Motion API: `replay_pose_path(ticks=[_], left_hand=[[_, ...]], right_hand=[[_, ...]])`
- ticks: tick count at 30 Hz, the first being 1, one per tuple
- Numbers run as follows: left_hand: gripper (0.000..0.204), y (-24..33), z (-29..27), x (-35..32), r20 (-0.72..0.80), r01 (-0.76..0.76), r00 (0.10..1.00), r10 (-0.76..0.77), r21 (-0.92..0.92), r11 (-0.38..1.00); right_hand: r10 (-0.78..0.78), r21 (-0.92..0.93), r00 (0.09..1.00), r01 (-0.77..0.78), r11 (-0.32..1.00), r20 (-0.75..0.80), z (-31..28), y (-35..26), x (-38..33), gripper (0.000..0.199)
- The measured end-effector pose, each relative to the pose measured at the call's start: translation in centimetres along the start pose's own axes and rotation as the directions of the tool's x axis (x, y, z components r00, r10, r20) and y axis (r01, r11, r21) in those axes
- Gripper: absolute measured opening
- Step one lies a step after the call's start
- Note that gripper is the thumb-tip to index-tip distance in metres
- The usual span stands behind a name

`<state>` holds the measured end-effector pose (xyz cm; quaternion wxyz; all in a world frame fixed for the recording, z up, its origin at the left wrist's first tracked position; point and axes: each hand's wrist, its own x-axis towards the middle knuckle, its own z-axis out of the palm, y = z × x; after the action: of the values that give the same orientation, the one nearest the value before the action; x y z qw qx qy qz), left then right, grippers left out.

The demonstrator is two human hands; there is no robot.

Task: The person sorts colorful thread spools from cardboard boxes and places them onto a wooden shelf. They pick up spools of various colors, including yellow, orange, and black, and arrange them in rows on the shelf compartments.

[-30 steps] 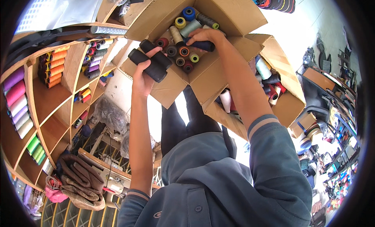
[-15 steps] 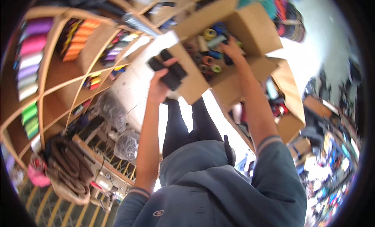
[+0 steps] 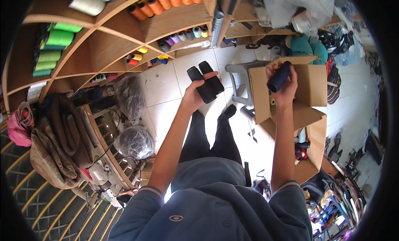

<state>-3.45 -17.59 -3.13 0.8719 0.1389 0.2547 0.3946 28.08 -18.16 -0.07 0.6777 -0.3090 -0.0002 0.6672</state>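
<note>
My left hand [image 3: 192, 99] is closed around two black thread spools [image 3: 205, 92], held side by side above the tiled floor. In my right hand [image 3: 287, 92], a dark navy thread spool [image 3: 279, 78] is gripped and tilted, its end facing down toward me. That hand is over the open cardboard box [image 3: 318, 84] on the right. Most of what lies inside the box is hidden by my hand and the flaps; a small yellow-green spool end shows.
Wooden shelves [image 3: 120, 44] with coloured thread spools stand at the far left. A grey stool [image 3: 237, 70] is beside the box. Nearer me is a second open box [image 3: 318, 143] with spools. A sewing machine [image 3: 102, 178] and brown fabric [image 3: 68, 137] are at left.
My right hand has come up out of the box with the navy spool. My left hand still holds the black spools. The view has swung, showing more floor and shelving.
</note>
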Motion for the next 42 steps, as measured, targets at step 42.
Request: replay_pose_path(ticks=[42], left_hand=[[0.065,5.5,-13.0,-9.7,-0.404,-0.167,0.906,0.128,-0.062,0.984]], right_hand=[[-0.223,-0.493,0.444,0.716,-0.494,0.868,17.4,42.8,33.3,0.029]])
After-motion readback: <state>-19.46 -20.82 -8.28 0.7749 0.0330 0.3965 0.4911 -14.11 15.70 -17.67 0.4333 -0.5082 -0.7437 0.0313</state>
